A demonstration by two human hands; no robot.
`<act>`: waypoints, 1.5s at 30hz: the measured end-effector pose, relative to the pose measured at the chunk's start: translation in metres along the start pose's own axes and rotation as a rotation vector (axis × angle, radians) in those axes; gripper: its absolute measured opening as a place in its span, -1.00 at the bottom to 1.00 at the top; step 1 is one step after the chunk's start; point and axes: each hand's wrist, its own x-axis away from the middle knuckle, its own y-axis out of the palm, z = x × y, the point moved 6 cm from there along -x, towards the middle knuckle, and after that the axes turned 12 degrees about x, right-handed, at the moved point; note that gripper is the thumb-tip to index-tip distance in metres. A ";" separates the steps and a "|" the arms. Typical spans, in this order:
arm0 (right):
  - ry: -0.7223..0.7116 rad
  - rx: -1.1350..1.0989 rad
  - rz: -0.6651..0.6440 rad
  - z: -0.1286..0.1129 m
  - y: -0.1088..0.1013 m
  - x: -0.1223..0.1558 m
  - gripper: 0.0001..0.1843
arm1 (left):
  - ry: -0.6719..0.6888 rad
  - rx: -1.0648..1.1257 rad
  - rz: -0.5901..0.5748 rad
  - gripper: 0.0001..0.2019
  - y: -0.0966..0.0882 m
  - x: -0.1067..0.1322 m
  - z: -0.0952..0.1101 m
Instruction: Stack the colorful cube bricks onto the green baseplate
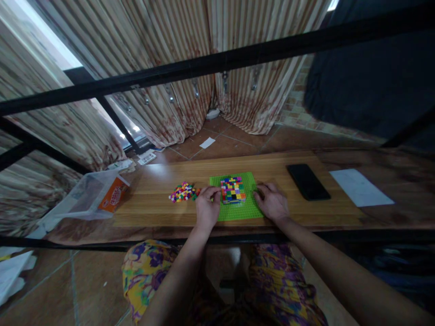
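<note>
A multicoloured block of small bricks [233,189] stands on a green baseplate [238,210] on the wooden tabletop [156,203]. My left hand [207,208] rests at the plate's left edge, fingers curled, its fingertips close to the block's left side. My right hand [272,201] lies on the plate's right edge, fingers loosely curled and resting down, a little apart from the block. A small heap of loose coloured bricks [183,192] lies just left of my left hand.
A black phone [307,181] and a white sheet of paper [360,187] lie on the table to the right. A clear plastic tub [81,199] with an orange box [114,194] sits at the left end. Black metal bars [217,63] cross overhead.
</note>
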 end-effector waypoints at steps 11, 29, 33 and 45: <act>0.019 -0.006 -0.019 -0.001 0.000 0.000 -0.67 | 0.048 -0.207 0.012 -0.72 0.027 -0.006 -0.006; 0.017 -0.021 -0.003 0.000 0.000 0.000 -0.68 | -0.101 -0.332 0.060 -0.65 0.035 -0.010 -0.005; 0.020 -0.027 -0.015 0.000 0.000 0.000 -0.67 | -0.069 -0.282 0.067 -0.67 0.035 -0.008 -0.007; 0.031 -0.017 -0.031 0.000 0.000 0.000 -0.66 | -0.222 0.051 0.114 -0.73 0.029 -0.009 -0.030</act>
